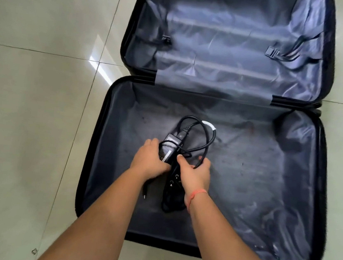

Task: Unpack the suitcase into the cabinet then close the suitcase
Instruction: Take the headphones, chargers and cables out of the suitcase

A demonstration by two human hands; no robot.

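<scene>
A black suitcase point(97, 142) lies open flat on the tiled floor, both halves lined with grey-blue fabric. In the near half lies a black power adapter point(172, 144) with its cables point(202, 141) looped around it; one loop has a white band. My left hand point(148, 158) grips the adapter's left side. My right hand point(194, 172) holds the bundled cables just to its right. More black cable and a plug hang below my hands. The far half holds only its straps and buckles point(272, 52).
Pale glossy floor tiles point(36, 96) surround the suitcase on the left and in front. The cabinet is not in view. A red string bracelet sits on my right wrist.
</scene>
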